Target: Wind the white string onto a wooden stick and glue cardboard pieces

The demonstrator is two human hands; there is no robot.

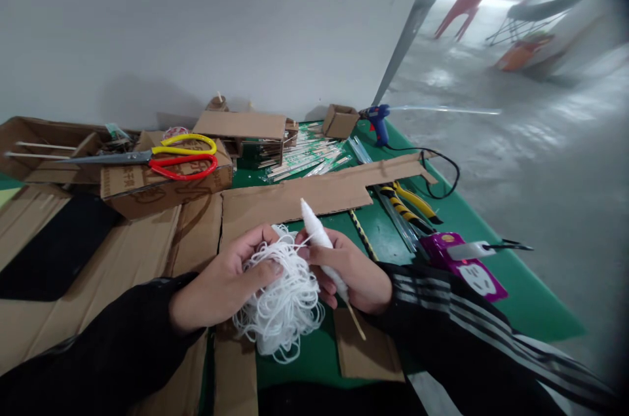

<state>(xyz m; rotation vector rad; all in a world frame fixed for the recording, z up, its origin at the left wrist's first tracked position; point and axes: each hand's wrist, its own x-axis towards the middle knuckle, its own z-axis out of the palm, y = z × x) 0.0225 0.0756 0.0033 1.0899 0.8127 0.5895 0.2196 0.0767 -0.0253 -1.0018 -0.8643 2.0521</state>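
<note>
- Here's the crux: the white cord bundle (289, 321) sits just left of the wrapped stick (317, 229), a strand bridging the two — over the counter (531, 304), towards its near edge.
- The wrapped stick lies aslant, its white tip pointing to the far edge, its bare end to the near-right corner.
- Left hand (233, 282) has its fingers curled into the bundle; right hand (351, 268), the nearer to the stick, has its fingers wrapped round it — both grasping.
- Now the containers: an open cardboard box (19, 131) by the far-left corner, with pale sticks (42, 156) across it.
- Beside it, a printed box (167, 192) bears scissors (140, 157) on top; its contents are hidden.
- And along the far edge, a small box (341, 122) near the glue gun (378, 121), its inside unreadable.
</note>
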